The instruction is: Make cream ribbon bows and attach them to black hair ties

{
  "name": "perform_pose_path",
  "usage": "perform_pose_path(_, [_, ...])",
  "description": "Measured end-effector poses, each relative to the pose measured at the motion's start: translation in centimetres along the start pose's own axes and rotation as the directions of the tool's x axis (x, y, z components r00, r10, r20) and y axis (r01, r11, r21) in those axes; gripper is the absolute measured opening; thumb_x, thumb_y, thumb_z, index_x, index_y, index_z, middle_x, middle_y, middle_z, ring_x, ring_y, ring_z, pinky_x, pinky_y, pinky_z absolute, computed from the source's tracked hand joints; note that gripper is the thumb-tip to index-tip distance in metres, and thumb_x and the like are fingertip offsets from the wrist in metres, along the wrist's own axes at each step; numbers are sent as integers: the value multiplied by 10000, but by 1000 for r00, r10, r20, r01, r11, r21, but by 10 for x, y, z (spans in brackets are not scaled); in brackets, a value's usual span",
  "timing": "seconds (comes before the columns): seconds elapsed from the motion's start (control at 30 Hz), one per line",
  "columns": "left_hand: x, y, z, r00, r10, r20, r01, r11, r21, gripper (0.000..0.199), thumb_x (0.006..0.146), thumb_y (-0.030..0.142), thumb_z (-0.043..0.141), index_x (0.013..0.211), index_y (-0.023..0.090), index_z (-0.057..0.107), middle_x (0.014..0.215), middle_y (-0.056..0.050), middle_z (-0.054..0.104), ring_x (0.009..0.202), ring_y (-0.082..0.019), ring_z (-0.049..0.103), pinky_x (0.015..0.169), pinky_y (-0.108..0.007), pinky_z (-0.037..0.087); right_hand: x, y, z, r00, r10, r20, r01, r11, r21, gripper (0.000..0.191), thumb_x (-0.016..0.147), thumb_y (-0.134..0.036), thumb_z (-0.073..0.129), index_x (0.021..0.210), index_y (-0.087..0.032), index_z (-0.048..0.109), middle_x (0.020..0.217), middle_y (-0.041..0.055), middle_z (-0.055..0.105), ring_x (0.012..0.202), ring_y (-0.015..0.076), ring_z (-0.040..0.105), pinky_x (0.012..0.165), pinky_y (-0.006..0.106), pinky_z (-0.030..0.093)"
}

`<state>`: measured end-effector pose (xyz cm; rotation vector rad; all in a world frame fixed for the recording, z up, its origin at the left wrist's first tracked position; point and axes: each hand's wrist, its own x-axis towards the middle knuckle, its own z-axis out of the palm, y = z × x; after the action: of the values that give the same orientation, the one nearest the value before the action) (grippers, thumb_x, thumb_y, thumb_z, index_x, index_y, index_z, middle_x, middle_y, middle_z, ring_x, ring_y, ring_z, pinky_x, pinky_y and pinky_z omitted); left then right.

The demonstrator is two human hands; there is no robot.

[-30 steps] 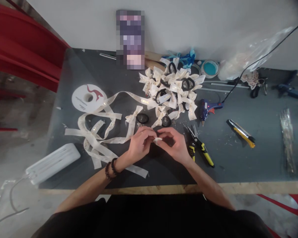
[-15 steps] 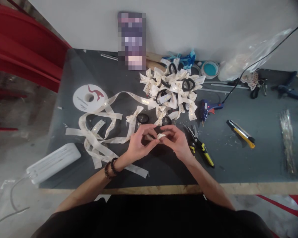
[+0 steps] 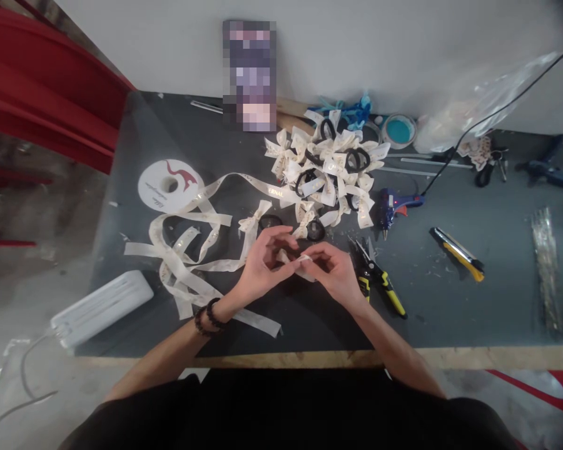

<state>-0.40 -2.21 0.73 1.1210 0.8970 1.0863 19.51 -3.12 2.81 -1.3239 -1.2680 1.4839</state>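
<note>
Between my two hands is a short piece of cream ribbon [image 3: 304, 270], pinched by the fingertips of both. My left hand [image 3: 268, 259] grips it from the left, thumb against fingers, and my right hand [image 3: 332, 270] from the right. Part of the ribbon is hidden behind the fingers. Just beyond the hands lie a ribbon bow [image 3: 306, 219] and a black hair tie [image 3: 316, 230]. A larger pile of bows with black hair ties [image 3: 331, 165] is behind them. Loose cream ribbon [image 3: 169, 259] curls to the left, near a white ribbon spool [image 3: 151, 186].
Yellow-and-black pliers [image 3: 390, 294] lie right of my right hand. Further right are a blue glue gun [image 3: 396, 203] with a black cord and a yellow utility knife [image 3: 458, 255]. A white power strip [image 3: 104, 307] sits at the left edge. A phone-like screen [image 3: 251, 75] leans against the wall.
The ribbon piece between my fingers has been turned and spread, so more of it hangs below the fingertips. My left fingers have lifted slightly, and my right fingers have closed in on the ribbon.
</note>
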Motion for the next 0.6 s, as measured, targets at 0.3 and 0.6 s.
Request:
perform_pose_path(0.3, [3,-12,-4,983,-161,-93,134,959,-249,600,853,233,896,1365,242,583,1276,-115,773,1041,-211,807,903,-302,647,-4,5,0,986,-49,-158,43,998,-46,182,919,-371,824,1026,-243,751,939,26,805,830,177,750,739,296,572])
perform_pose_path(0.6, [1,-17,-4,988,-133,-75,109,958,-266,569,808,221,935,1287,219,627,1095,-85,839,1041,-246,828,893,-302,664,-2,2,0,995,-21,-94,11,995,-101,143,972,-363,736,1036,-250,796,1007,37,829,875,190,760,830,339,595])
